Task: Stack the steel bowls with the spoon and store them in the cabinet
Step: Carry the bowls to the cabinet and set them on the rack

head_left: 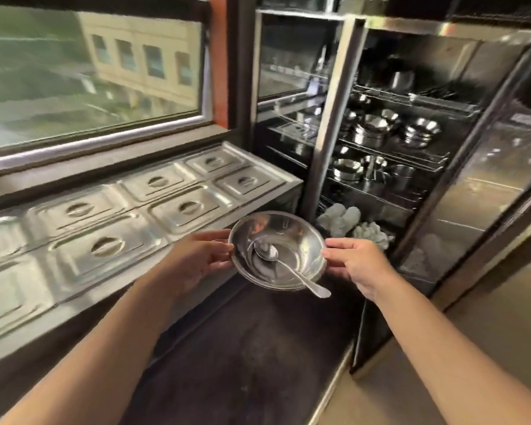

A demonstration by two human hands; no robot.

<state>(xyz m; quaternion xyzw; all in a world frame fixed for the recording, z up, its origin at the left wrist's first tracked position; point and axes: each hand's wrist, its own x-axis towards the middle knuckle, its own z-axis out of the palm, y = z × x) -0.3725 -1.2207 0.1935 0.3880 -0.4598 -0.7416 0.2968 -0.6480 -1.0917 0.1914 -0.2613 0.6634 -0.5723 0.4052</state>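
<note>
A stack of shallow round steel bowls (pixel 284 240) is held in the air over the dark table (pixel 242 348), in front of the open steel cabinet (pixel 411 133). The left hand (pixel 196 259) grips the stack's left rim, thumb on top and fingers under it; the right hand (pixel 354 262) pinches the right rim the same way. A polished steel spoon (pixel 284 266) lies inside the top bowl, its scoop near the bowl's centre and its handle pointing back over the near rim, jutting past it toward the person.

Beyond the stack, the cabinet's wire shelves (pixel 396 151) carry other steel bowls and cups (pixel 380 130), and pale crumpled cloths (pixel 350 222) sit on the lowest level, just behind the stack's right edge. Left of the stack, a row of rectangular steel lidded pans (pixel 120 210) runs beneath a window (pixel 89 72).
</note>
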